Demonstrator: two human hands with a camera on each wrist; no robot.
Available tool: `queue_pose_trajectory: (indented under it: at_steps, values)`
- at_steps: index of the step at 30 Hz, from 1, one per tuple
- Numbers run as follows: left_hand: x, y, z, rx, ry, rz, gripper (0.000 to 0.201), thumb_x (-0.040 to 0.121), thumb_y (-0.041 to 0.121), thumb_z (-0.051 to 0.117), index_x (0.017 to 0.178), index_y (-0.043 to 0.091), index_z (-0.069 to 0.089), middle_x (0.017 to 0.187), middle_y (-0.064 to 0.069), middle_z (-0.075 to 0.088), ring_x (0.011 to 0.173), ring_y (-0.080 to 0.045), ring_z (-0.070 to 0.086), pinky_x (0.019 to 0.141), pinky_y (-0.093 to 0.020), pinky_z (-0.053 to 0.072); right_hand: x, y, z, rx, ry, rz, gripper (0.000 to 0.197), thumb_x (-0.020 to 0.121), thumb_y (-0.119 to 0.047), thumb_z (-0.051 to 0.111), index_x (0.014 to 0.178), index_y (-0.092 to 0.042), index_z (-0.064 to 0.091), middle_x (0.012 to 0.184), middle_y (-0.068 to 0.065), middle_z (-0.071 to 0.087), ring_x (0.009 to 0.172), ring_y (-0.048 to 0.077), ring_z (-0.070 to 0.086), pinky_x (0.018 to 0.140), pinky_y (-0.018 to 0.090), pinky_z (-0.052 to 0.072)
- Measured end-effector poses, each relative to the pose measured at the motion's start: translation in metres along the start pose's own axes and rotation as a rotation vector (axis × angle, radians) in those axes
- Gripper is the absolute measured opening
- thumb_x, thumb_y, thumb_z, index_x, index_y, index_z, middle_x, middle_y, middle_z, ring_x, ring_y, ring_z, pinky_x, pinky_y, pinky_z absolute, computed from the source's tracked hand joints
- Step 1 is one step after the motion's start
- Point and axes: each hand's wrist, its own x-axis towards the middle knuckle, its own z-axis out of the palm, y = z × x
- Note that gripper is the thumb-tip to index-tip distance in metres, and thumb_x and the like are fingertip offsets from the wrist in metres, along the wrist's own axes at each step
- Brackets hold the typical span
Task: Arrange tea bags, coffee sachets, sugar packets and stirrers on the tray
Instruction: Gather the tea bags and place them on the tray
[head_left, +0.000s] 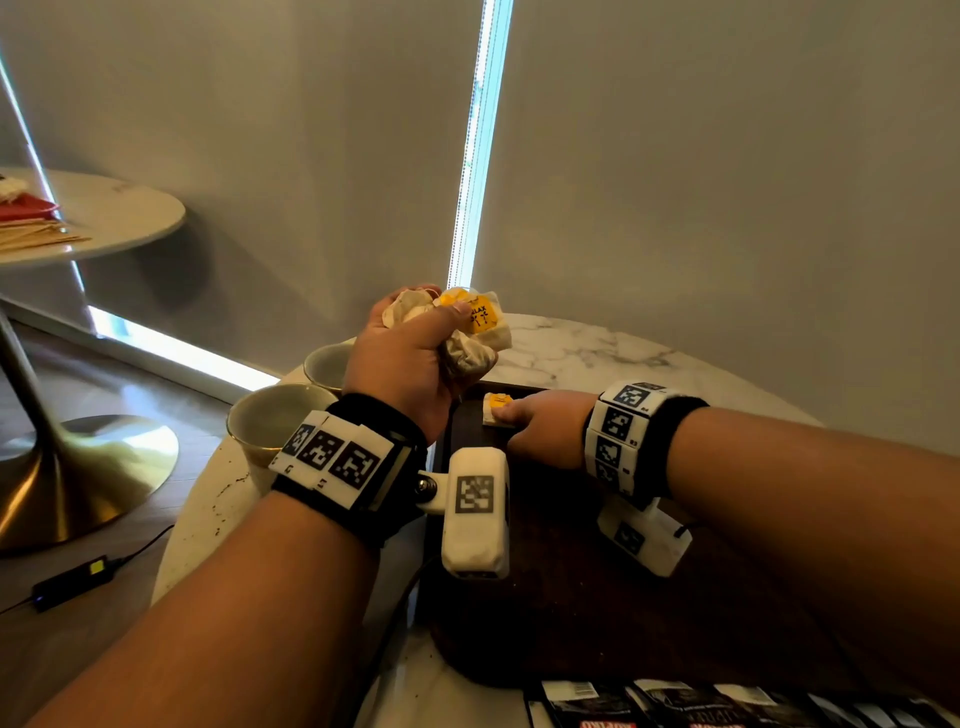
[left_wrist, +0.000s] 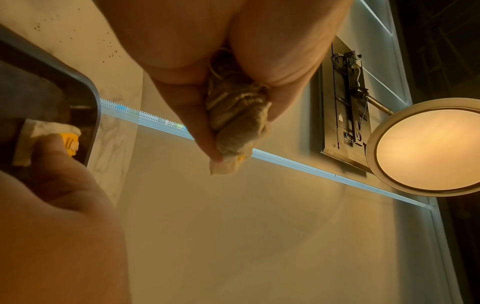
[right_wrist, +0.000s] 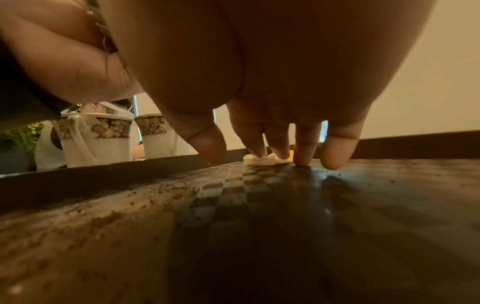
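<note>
My left hand (head_left: 410, 353) is raised above the marble table and grips a crumpled bunch of tea bags (head_left: 478, 332) with yellow tags; the left wrist view shows the bunch (left_wrist: 239, 123) squeezed between thumb and fingers. My right hand (head_left: 545, 426) reaches down into the far left corner of the dark tray (head_left: 571, 613). Its straight fingertips (right_wrist: 257, 152) press a single white tea bag (head_left: 496, 408) with a yellow tag flat on the tray floor (right_wrist: 259, 226). That bag (left_wrist: 39, 131) lies just inside the tray rim (left_wrist: 85, 86).
Two patterned cups (head_left: 275, 415) (head_left: 324, 364) stand left of the tray. Several black coffee sachets (head_left: 675, 706) lie at the near table edge. A side table (head_left: 114, 208) on the left bears wooden stirrers (head_left: 36, 236) and red packets (head_left: 26, 208). Brown crumbs (right_wrist: 109, 218) dot the tray.
</note>
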Motion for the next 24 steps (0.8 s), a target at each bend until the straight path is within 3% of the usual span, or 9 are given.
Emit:
queue_pose_trajectory:
  at_steps: [5, 8, 11, 13, 17, 21, 24]
  values:
    - [-0.003, 0.0, 0.002, -0.004, 0.006, 0.001, 0.043, 0.09, -0.001, 0.068, 0.129, 0.007, 0.053, 0.108, -0.02, 0.07, 0.072, -0.031, 0.075, 0.054, -0.035, 0.057, -0.005, 0.014, -0.011, 0.229, 0.197, -0.047, 0.042, 0.096, -0.026, 0.057, 0.137, -0.033, 0.058, 0.13, -0.004, 0.063, 0.114, 0.015, 0.058, 0.092, 0.026, 0.045]
    - [-0.005, 0.0, 0.003, 0.014, -0.02, -0.025, 0.037, 0.09, -0.003, 0.066, 0.122, 0.009, 0.054, 0.102, -0.019, 0.07, 0.069, -0.031, 0.075, 0.053, -0.035, 0.057, -0.016, 0.025, -0.028, 0.63, 0.431, -0.091, 0.016, 0.098, -0.029, 0.058, 0.107, -0.027, 0.07, 0.105, -0.003, 0.072, 0.096, 0.014, 0.066, 0.084, 0.032, 0.053]
    - [-0.006, 0.0, 0.004, 0.059, -0.036, -0.043, 0.038, 0.089, -0.001, 0.068, 0.123, 0.01, 0.054, 0.111, -0.024, 0.068, 0.072, -0.032, 0.075, 0.055, -0.037, 0.058, -0.031, 0.025, -0.043, 1.013, 0.542, -0.155, 0.018, 0.097, -0.036, 0.06, 0.099, -0.02, 0.067, 0.091, 0.002, 0.071, 0.084, 0.017, 0.069, 0.069, 0.032, 0.056]
    - [-0.007, -0.002, 0.003, 0.082, -0.046, -0.053, 0.041, 0.089, 0.001, 0.069, 0.127, 0.01, 0.054, 0.117, -0.025, 0.066, 0.078, -0.034, 0.075, 0.058, -0.038, 0.058, -0.039, 0.02, -0.048, 1.1, 0.513, -0.235, 0.021, 0.092, -0.034, 0.067, 0.106, -0.019, 0.063, 0.092, 0.005, 0.07, 0.082, 0.019, 0.069, 0.068, 0.034, 0.056]
    - [-0.007, -0.003, 0.003, 0.106, -0.074, -0.062, 0.045, 0.089, 0.004, 0.07, 0.131, 0.009, 0.053, 0.125, -0.028, 0.062, 0.087, -0.036, 0.073, 0.058, -0.037, 0.058, -0.045, 0.01, -0.045, 1.058, 0.401, -0.289, 0.039, 0.082, -0.021, 0.077, 0.116, -0.02, 0.056, 0.092, 0.007, 0.071, 0.08, 0.018, 0.07, 0.067, 0.034, 0.058]
    - [-0.004, -0.004, 0.002, 0.106, -0.083, -0.065, 0.046, 0.09, 0.005, 0.07, 0.132, 0.01, 0.052, 0.126, -0.028, 0.062, 0.084, -0.035, 0.073, 0.057, -0.037, 0.057, -0.042, 0.004, -0.04, 1.106, 0.392, -0.296, 0.036, 0.084, -0.008, 0.076, 0.112, -0.02, 0.057, 0.09, 0.009, 0.072, 0.075, 0.018, 0.07, 0.059, 0.029, 0.056]
    - [-0.001, -0.005, -0.001, 0.125, -0.08, -0.061, 0.046, 0.09, 0.008, 0.071, 0.132, 0.011, 0.052, 0.126, -0.028, 0.062, 0.088, -0.036, 0.072, 0.057, -0.037, 0.057, -0.041, 0.004, -0.04, 1.117, 0.408, -0.286, 0.037, 0.085, -0.005, 0.074, 0.115, -0.017, 0.056, 0.083, 0.005, 0.072, 0.073, 0.018, 0.07, 0.06, 0.03, 0.056]
